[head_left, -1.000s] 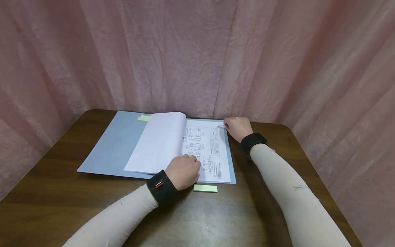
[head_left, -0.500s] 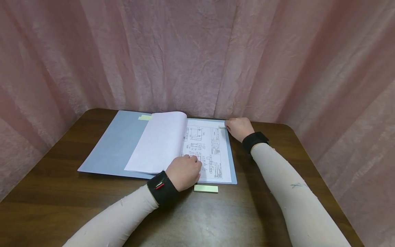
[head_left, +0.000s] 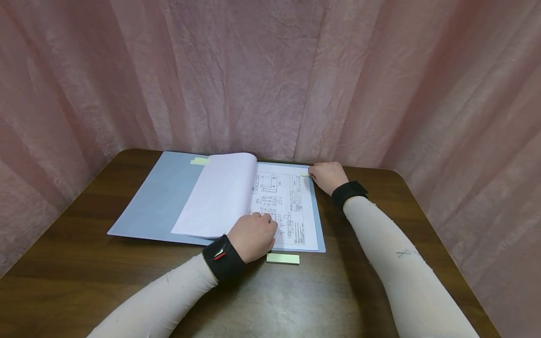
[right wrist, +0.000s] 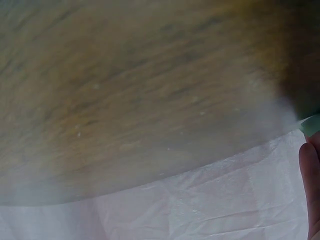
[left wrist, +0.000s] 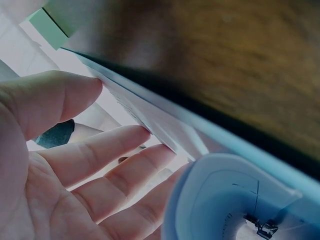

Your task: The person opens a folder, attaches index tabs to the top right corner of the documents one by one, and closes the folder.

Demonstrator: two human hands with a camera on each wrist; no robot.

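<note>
A blue folder (head_left: 156,197) lies open on the brown table (head_left: 296,300). Its white pages (head_left: 220,192) curl over to the left, above a sheet of technical drawings (head_left: 291,202). My left hand (head_left: 265,226) rests on that sheet by the curled pages, its fingers loosely bent. In the left wrist view the left hand (left wrist: 105,165) has its fingertips against the sheet edges. My right hand (head_left: 316,174) pinches a small pale green sticky tab (head_left: 304,174) at the sheet's far right corner. The right wrist view shows that sticky tab (right wrist: 312,125) above a fingertip (right wrist: 310,190).
A pale green sticky-note pad (head_left: 282,258) lies on the table just in front of the folder, beside my left wrist. Another green tab (head_left: 199,161) sticks out at the folder's far edge. Pink curtain (head_left: 270,75) closes in behind and on both sides.
The right hand has shifted slightly at the sheet's corner, and the green tab now shows at its fingertips. The left hand and pages have stayed in place.
</note>
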